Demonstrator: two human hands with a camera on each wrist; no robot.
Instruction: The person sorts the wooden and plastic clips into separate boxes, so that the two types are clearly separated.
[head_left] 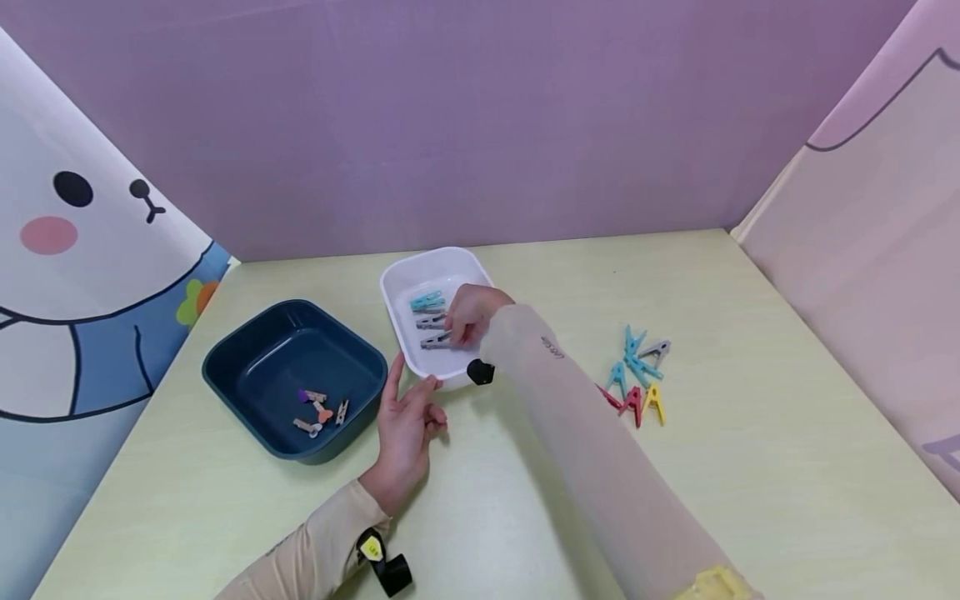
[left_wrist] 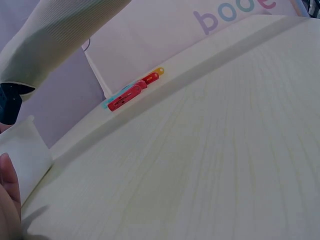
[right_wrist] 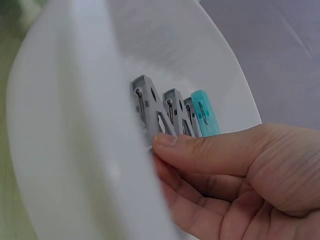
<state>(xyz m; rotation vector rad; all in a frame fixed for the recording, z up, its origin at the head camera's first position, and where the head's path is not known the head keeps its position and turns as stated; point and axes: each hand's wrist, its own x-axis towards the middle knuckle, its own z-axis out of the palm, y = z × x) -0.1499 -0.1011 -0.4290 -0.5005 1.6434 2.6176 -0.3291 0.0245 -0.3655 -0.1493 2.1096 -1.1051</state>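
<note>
My right hand [head_left: 474, 315] reaches into the white basin [head_left: 392, 287]. Its thumb and fingers pinch the end of the nearest grey clothespin [right_wrist: 150, 107], seen closely in the right wrist view. Beyond that one, more grey clothespins [head_left: 431, 322] and a teal clothespin [head_left: 427, 301] stand in a row on the basin floor. At the basin's near left corner, my left hand [head_left: 407, 421] touches the outside with extended fingers, holding nothing. In the left wrist view only part of the left hand [left_wrist: 9, 192] shows, beside the basin wall.
Left of the white basin is a dark blue basin [head_left: 225, 367] with several small decorated wooden pegs [head_left: 322, 412]. Blue, grey, red and yellow clothespins [head_left: 632, 400] lie on the table [head_left: 750, 467] at right. A purple backdrop [head_left: 480, 125] stands behind.
</note>
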